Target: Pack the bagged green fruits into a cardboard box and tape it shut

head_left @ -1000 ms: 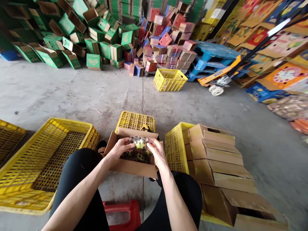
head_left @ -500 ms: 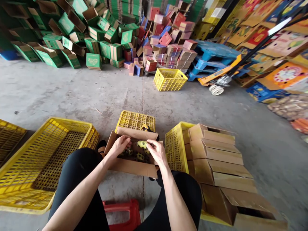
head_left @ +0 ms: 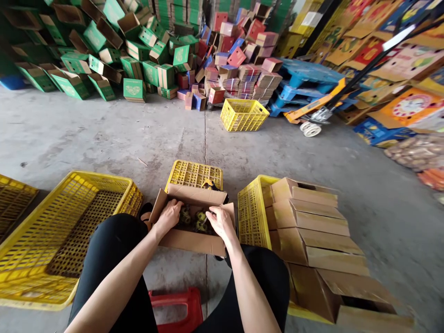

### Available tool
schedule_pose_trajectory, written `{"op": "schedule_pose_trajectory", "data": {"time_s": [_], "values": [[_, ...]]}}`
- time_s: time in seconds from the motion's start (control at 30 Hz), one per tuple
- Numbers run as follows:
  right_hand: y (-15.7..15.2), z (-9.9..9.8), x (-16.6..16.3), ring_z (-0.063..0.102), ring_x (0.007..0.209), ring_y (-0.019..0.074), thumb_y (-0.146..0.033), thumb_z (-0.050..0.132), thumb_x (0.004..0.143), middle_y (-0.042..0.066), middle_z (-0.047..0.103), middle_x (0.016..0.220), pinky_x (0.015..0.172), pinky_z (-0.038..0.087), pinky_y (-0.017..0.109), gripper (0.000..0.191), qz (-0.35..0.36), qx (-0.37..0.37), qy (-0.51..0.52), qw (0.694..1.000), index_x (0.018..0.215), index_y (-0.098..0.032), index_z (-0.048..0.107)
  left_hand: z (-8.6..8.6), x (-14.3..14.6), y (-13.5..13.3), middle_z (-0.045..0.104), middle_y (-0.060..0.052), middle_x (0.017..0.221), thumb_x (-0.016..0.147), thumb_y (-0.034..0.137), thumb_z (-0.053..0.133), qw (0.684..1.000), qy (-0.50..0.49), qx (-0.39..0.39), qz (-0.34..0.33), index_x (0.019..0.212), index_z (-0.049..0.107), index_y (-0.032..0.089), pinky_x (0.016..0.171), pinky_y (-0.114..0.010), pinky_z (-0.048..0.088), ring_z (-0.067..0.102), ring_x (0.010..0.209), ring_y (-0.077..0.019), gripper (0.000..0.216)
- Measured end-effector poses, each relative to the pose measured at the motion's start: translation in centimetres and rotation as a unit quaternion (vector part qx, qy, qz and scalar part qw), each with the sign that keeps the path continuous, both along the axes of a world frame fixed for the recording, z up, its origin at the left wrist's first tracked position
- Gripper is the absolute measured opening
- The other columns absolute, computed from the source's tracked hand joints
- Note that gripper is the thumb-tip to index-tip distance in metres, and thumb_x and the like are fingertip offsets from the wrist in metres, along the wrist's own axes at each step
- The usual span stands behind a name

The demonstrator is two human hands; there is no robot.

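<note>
An open cardboard box (head_left: pixel 194 243) sits low between my knees, with several yellow-green, dark-spotted pieces (head_left: pixel 200 221) inside; their kind is too small to make out. My left hand (head_left: pixel 169 213) reaches into the box's left end, fingers curled downward, and what they grip, if anything, is hidden. Over the right end, my right hand (head_left: pixel 221 223) has its fingers bent and drawn together beside the spotted pieces. Whatever lies under those fingertips cannot be seen. Just behind the box is a yellow plastic crate (head_left: pixel 194 173) showing its grid-like surface.
A large yellow crate (head_left: pixel 114 182) stands at left. On the right, folded-open cardboard boxes (head_left: pixel 322 222) sit in and over another yellow crate (head_left: pixel 244 208). A red stool (head_left: pixel 192 310) shows below. Farther back are green boxes (head_left: pixel 134 88), blue pallets (head_left: pixel 308 74) and an orange pallet jack (head_left: pixel 312 108).
My right hand has lowered slightly leftward into the box; the spotted piece seen in its fingers is no longer visible there. My left hand has moved a little left and down.
</note>
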State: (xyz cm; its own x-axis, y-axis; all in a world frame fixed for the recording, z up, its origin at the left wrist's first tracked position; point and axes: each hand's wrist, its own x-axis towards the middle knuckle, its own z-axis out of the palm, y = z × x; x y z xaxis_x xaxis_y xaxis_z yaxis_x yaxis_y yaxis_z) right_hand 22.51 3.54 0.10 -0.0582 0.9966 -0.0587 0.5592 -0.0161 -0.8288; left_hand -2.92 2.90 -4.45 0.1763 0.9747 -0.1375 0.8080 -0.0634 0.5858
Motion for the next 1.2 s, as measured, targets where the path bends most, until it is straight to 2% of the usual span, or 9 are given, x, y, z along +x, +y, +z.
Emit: {"op": "schedule_pose_trajectory", "data": {"time_s": [0.17, 0.33, 0.43, 0.57, 0.7, 0.8, 0.9, 1.03, 1.2], "values": [[-0.5, 0.3, 0.1, 0.076, 0.111, 0.032, -0.032, 0.074, 0.086, 0.01, 0.081, 0.119, 0.108, 0.057, 0.05, 0.026, 0.027, 0.0, 0.012, 1.0, 0.11, -0.025, 0.082, 0.5, -0.3, 0.0, 0.07, -0.013, 0.108, 0.086, 0.007, 0.057, 0.999, 0.009, -0.029, 0.011, 0.09, 0.074, 0.018, 0.091, -0.036, 0.052, 0.069, 0.099, -0.0274, 0.021], [-0.7, 0.9, -0.3, 0.077, 0.111, 0.0321, -0.033, 0.074, 0.087, 0.011, 0.08, 0.12, 0.105, 0.059, 0.05, 0.033, 0.048, -0.036, 0.053, 0.997, 0.118, -0.024, 0.08, 2.3, -0.1, 0.6, 0.076, -0.007, 0.1, 0.091, 0.014, 0.058, 0.999, -0.035, -0.026, 0.006, 0.096, 0.073, 0.023, 0.089, -0.031, 0.051, 0.071, 0.099, -0.024, 0.018], [-0.7, 1.2, -0.5, 0.075, 0.117, 0.0324, -0.036, 0.076, 0.086, 0.012, 0.078, 0.127, 0.108, 0.057, 0.051, 0.042, 0.045, -0.079, 0.096, 0.991, 0.126, -0.024, 0.076, 4.0, 0.2, 1.1, 0.076, -0.005, 0.096, 0.092, 0.022, 0.06, 0.988, -0.15, -0.011, 0.04, 0.095, 0.071, 0.022, 0.084, -0.029, 0.052, 0.071, 0.092, -0.0213, 0.012], [-1.0, 2.2, -1.0, 0.072, 0.122, 0.0306, -0.044, 0.082, 0.083, 0.011, 0.074, 0.134, 0.106, 0.059, 0.047, 0.062, 0.069, -0.156, 0.197, 0.966, 0.14, -0.026, 0.067, 6.3, 0.9, 1.0, 0.073, -0.003, 0.087, 0.087, 0.045, 0.071, 0.908, -0.398, -0.029, 0.125, 0.094, 0.069, 0.019, 0.073, -0.027, 0.053, 0.067, 0.078, -0.0184, 0.028], [-1.3, 3.2, -1.5, 0.076, 0.11, 0.0286, -0.049, 0.082, 0.084, 0.009, 0.078, 0.119, 0.091, 0.067, 0.044, 0.061, 0.082, -0.199, 0.278, 0.936, 0.139, -0.026, 0.066, 7.3, 1.7, 0.6, 0.07, -0.001, 0.083, 0.075, 0.061, 0.084, 0.828, -0.52, -0.089, 0.187, 0.093, 0.067, 0.018, 0.069, -0.024, 0.053, 0.065, 0.075, -0.0154, 0.05], [-1.1, 3.4, -1.4, 0.078, 0.102, 0.0274, -0.046, 0.084, 0.082, 0.008, 0.079, 0.114, 0.089, 0.067, 0.043, 0.053, 0.069, -0.164, 0.282, 0.943, 0.128, -0.024, 0.072, 7.4, 2.0, 0.5, 0.073, -0.004, 0.097, 0.071, 0.06, 0.09, 0.782, -0.579, -0.122, 0.197, 0.1, 0.067, 0.019, 0.079, -0.026, 0.058, 0.071, 0.089, -0.0182, 0.055], [-0.8, 3.4, -1.2, 0.077, 0.105, 0.0269, -0.039, 0.085, 0.08, 0.008, 0.079, 0.118, 0.098, 0.063, 0.044, 0.047, 0.062, -0.087, 0.261, 0.959, 0.124, -0.024, 0.075, 7.4, 1.9, 0.6, 0.074, -0.01, 0.112, 0.077, 0.068, 0.082, 0.756, -0.592, -0.177, 0.215, 0.122, 0.066, 0.02, 0.086, -0.034, 0.061, 0.074, 0.102, -0.0245, 0.068], [-0.7, 3.7, -1.5, 0.072, 0.121, 0.0279, -0.031, 0.078, 0.084, 0.008, 0.076, 0.13, 0.113, 0.054, 0.045, 0.037, 0.08, -0.014, 0.229, 0.97, 0.12, -0.025, 0.077, 7.5, 1.8, 0.4, 0.076, -0.015, 0.109, 0.081, 0.084, 0.065, 0.737, -0.578, -0.286, 0.203, 0.134, 0.062, 0.019, 0.074, -0.038, 0.063, 0.078, 0.088, -0.0282, 0.084], [-0.6, 3.3, -1.6, 0.056, 0.144, 0.0276, -0.03, 0.072, 0.088, 0.007, 0.061, 0.154, 0.125, 0.042, 0.046, 0.056, 0.098, 0.014, 0.227, 0.969, 0.144, -0.029, 0.064, 7.1, 2.0, -0.1, 0.076, -0.009, 0.107, 0.07, 0.047, 0.096, 0.745, -0.611, -0.213, 0.163, 0.115, 0.068, 0.018, 0.078, -0.03, 0.061, 0.075, 0.087, -0.0201, 0.061]]}}
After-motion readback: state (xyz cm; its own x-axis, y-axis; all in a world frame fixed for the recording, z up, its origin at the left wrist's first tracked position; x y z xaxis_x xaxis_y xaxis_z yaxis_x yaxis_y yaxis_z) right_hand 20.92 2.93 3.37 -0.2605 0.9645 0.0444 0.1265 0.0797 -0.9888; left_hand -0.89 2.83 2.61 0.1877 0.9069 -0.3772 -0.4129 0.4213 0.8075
